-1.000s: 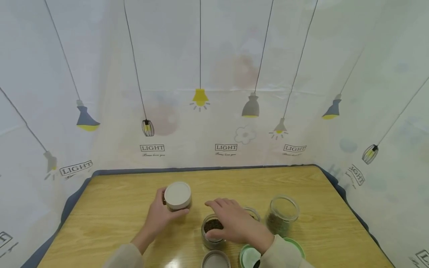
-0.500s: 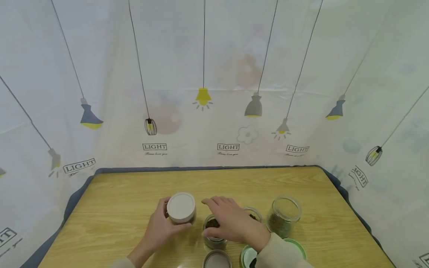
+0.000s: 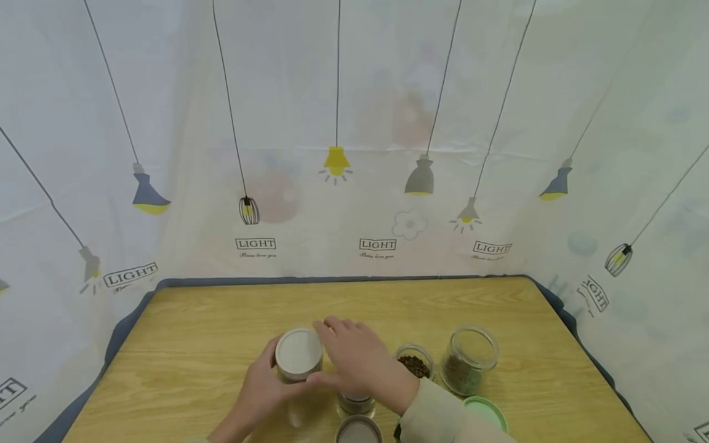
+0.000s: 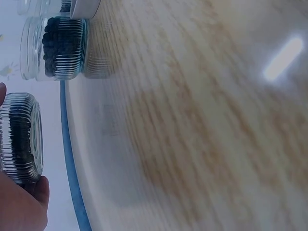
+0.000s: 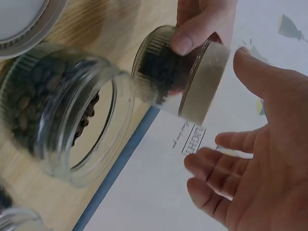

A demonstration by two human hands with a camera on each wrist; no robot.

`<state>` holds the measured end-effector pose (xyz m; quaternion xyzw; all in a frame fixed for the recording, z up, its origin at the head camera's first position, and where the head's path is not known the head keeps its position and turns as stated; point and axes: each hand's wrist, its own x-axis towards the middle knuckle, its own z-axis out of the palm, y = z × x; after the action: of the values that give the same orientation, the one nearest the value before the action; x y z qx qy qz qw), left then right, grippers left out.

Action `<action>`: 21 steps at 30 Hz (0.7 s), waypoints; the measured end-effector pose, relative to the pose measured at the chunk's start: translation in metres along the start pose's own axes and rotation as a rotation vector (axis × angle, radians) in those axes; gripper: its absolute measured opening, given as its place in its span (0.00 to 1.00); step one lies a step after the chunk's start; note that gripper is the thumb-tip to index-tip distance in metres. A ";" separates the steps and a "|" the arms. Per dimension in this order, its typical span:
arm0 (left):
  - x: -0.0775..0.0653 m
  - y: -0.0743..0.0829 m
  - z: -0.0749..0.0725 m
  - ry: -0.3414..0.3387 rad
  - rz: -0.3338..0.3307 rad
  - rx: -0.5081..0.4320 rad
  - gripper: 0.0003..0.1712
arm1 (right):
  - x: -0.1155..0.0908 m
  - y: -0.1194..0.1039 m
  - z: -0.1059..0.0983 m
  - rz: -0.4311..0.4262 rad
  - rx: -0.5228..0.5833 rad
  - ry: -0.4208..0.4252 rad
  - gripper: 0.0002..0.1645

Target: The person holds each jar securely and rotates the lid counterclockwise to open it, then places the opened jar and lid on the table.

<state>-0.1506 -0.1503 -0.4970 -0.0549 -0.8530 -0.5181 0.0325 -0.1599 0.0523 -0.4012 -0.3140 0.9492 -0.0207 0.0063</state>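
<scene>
My left hand (image 3: 266, 383) grips a ribbed glass jar (image 4: 19, 137) with dark contents, held up over the table. A pale flat lid (image 3: 299, 352) sits on this jar. In the right wrist view the left thumb and fingers wrap the glass below the lid. My right hand (image 5: 269, 130) is spread beside the lid, its thumb tip close to the lid's edge and the other fingers apart from it. Under the right hand stands an open glass jar (image 3: 356, 405), its mouth hidden in the head view; the right wrist view shows dark brown, bean-like pieces in an open jar (image 5: 53, 101).
Right of the hands stand an open jar of brown pieces (image 3: 414, 364) and a taller open jar with greenish contents (image 3: 468, 364). Near the front edge lie a grey lid (image 3: 359, 431) and a green lid (image 3: 487, 411). A printed cloth (image 3: 310, 258) hangs behind the wooden table (image 3: 199, 326).
The lidded jar in my left hand has come down and slightly nearer to me. My right hand has moved left from over the open jar to beside the lid.
</scene>
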 end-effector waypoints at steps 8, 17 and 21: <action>-0.006 0.003 0.000 -0.007 -0.016 -0.050 0.51 | 0.013 -0.028 0.002 0.108 0.049 0.035 0.54; -0.011 0.004 0.002 0.011 -0.014 -0.086 0.47 | 0.025 -0.049 0.013 0.183 -0.021 0.052 0.50; -0.014 0.003 0.004 0.033 0.039 -0.099 0.47 | 0.026 -0.054 0.016 0.229 -0.023 0.070 0.54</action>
<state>-0.1365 -0.1460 -0.4974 -0.0645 -0.8243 -0.5599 0.0539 -0.1485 -0.0069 -0.4150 -0.2026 0.9786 -0.0200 -0.0282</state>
